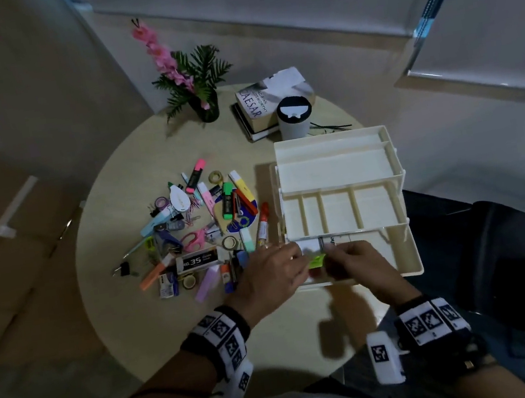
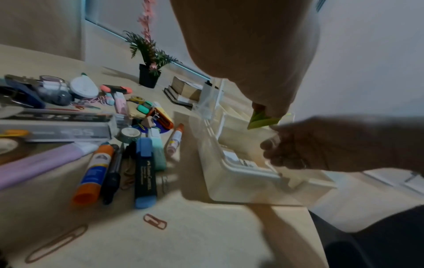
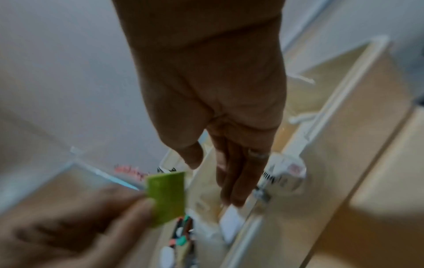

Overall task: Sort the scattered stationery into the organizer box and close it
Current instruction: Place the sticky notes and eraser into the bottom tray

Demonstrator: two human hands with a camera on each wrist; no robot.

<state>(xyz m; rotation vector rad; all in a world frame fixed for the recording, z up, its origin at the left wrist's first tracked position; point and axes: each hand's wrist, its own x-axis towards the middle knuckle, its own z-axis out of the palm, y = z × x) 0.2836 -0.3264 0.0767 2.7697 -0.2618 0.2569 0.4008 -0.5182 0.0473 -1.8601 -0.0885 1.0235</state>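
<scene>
The white organizer box (image 1: 411,260) stands open on the right of the round table, its two upper trays (image 1: 338,170) swung back and empty. My left hand (image 1: 299,261) pinches a small green sticky-note pad (image 1: 317,262) over the front-left corner of the bottom compartment. The pad (image 3: 166,197) shows between my left thumb and fingers in the right wrist view. My right hand (image 1: 334,252) is beside it, fingers (image 3: 231,181) straight and pointing down into the compartment at a white packet (image 3: 231,223). Scattered stationery (image 1: 197,229) lies left of the box: highlighters, scissors, tape rolls, clips, a glue stick (image 2: 94,172).
At the back of the table stand a potted plant (image 1: 204,105), a stack of books (image 1: 261,107) and a white cylinder with a black lid (image 1: 293,119). Black ties (image 1: 332,126) lie behind the box. Loose paper clips (image 2: 154,221) lie near the table's front edge.
</scene>
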